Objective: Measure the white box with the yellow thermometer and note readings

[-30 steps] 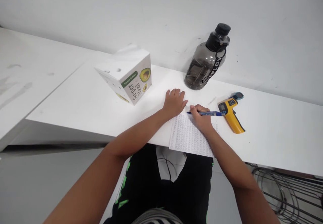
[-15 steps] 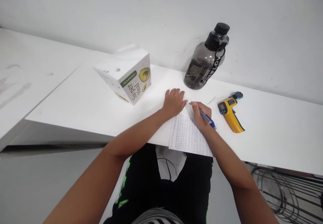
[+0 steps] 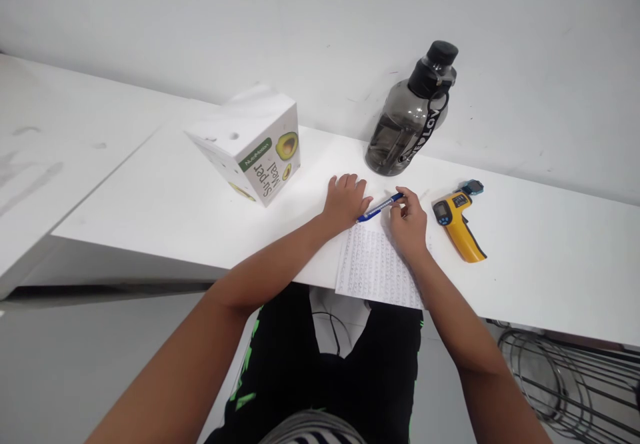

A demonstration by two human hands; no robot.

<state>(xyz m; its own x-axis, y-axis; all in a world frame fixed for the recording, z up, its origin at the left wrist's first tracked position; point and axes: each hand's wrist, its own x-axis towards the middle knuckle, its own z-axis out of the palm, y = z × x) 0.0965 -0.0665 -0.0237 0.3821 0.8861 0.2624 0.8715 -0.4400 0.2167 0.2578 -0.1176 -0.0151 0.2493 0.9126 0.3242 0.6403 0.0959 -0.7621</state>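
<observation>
My left hand (image 3: 345,203) lies flat on the white table, fingers spread, at the top left corner of a sheet of paper (image 3: 373,267) covered in rows of handwriting. A blue pen (image 3: 379,209) slants across the top of the sheet. Its lower left end comes close to my left thumb; whether they touch I cannot tell. The fingers of my right hand (image 3: 409,224) are bent and pinch the pen's upper right end. This hand rests over the sheet's right side and hides part of the writing.
A white box with avocado pictures (image 3: 270,157) stands on the left. Behind my hands is a dark water bottle (image 3: 400,124) by the wall. To the right lies a yellow infrared thermometer (image 3: 460,227). A wire rack (image 3: 575,377) sits below the table's right edge.
The pen has turned from a writing grip, pointing back along my right hand, to lying across toward my left thumb. My right fingers have shifted to its end. My left hand stays put.
</observation>
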